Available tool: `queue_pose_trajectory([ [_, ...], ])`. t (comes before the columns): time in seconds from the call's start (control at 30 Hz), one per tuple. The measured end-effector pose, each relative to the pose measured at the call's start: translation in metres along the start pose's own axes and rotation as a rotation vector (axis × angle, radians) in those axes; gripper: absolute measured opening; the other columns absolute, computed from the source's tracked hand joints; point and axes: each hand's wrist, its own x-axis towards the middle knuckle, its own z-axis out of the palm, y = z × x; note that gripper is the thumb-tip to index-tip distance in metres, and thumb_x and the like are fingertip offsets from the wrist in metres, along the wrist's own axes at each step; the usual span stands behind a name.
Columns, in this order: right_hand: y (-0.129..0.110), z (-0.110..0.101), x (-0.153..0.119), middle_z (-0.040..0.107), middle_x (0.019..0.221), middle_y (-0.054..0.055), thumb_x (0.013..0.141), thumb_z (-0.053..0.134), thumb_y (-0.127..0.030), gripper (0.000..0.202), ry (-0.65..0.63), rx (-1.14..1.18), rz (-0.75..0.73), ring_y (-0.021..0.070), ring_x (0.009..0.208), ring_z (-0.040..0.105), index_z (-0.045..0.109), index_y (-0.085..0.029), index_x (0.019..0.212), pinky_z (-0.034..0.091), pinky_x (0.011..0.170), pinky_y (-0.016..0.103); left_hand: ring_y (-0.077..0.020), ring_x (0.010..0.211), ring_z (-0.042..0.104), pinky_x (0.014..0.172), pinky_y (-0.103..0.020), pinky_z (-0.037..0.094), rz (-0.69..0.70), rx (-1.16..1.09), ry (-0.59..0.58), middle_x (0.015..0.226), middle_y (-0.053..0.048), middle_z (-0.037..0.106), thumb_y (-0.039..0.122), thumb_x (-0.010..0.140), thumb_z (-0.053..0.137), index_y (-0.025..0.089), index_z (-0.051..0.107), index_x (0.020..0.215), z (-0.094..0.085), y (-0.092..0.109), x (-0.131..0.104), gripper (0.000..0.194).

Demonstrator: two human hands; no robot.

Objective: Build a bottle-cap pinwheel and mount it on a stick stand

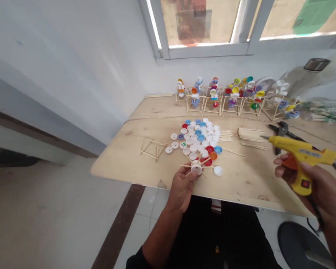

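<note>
Left hand (182, 186) pinches spoked cap (196, 169), right hand (320, 185) grips glue gun (304, 149); caps (201, 138), sticks (250, 135) lie beyond.

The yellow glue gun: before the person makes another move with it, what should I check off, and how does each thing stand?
1. Tool gripped: ok, the right hand holds the yellow glue gun by its handle.
2. Workpiece held: ok, the left hand grips the white spoked hub.
3. Nozzle away from the left hand: ok, well apart.
4. Nozzle hot: cannot tell, heat does not show.
5. White cap fixed to the spoke beside it: cannot tell.
6. Loose caps nearby: ok, spread just beyond the left hand.
</note>
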Motion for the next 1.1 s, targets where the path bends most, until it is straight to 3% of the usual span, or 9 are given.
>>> queue_pose_trajectory([
  [0.17,-0.002,0.045,-0.06,0.073,0.091,0.009,0.072,0.07,-0.047,0.029,-0.14,-0.142,0.072,0.0254,0.08,0.068,0.073,-0.023,0.087,0.059,0.072,0.032,-0.0139,0.081,0.067,0.083,-0.026,0.049,0.094,0.063,0.017,0.084,-0.002,0.072,0.016,0.054,0.085,0.017,0.064,0.088,-0.006,-0.005,0.0,0.04],
  [0.3,0.003,0.064,-0.081,0.074,0.096,0.006,0.073,0.069,-0.051,0.032,-0.231,-0.322,0.029,0.025,0.09,0.069,0.074,-0.025,0.092,0.059,0.076,0.031,-0.0155,0.082,0.068,0.082,-0.027,0.049,0.164,0.156,0.025,0.085,-0.002,0.073,0.018,0.054,0.085,0.018,0.064,0.09,-0.009,-0.007,-0.001,0.041],
  [0.43,0.013,0.075,-0.085,0.075,0.092,0.007,0.075,0.066,-0.055,0.036,-0.206,-0.399,-0.066,0.0256,0.088,0.07,0.073,-0.023,0.09,0.059,0.078,0.036,-0.0161,0.082,0.068,0.081,-0.028,0.05,0.212,0.242,0.013,0.085,-0.002,0.073,0.02,0.056,0.085,0.018,0.064,0.089,-0.01,-0.006,-0.006,0.039],
  [0.63,0.022,0.083,-0.089,0.073,0.089,0.004,0.083,0.059,-0.046,0.027,-0.285,-0.518,-0.115,0.0215,0.077,0.068,0.068,-0.023,0.093,0.055,0.06,0.03,-0.0173,0.081,0.068,0.078,-0.026,0.05,0.247,0.32,0.043,0.084,-0.003,0.072,0.019,0.056,0.085,0.017,0.062,0.085,-0.008,-0.003,-0.01,0.037],
  [0.8,0.027,0.09,-0.088,0.071,0.081,0.003,0.082,0.061,-0.042,0.02,-0.254,-0.53,-0.208,0.0209,0.071,0.067,0.066,-0.023,0.086,0.052,0.054,0.028,-0.0161,0.079,0.067,0.077,-0.026,0.05,0.27,0.342,0.045,0.086,-0.002,0.071,0.02,0.056,0.085,0.018,0.062,0.083,-0.005,-0.004,-0.014,0.035],
  [1.1,0.027,0.097,-0.09,0.066,0.072,0.002,0.084,0.059,-0.042,0.02,-0.237,-0.557,-0.197,0.0172,0.06,0.061,0.063,-0.022,0.084,0.047,0.047,0.027,-0.0155,0.08,0.067,0.075,-0.025,0.051,0.299,0.45,-0.007,0.09,-0.002,0.07,0.023,0.063,0.082,0.019,0.061,0.091,-0.009,-0.005,-0.013,0.035],
])
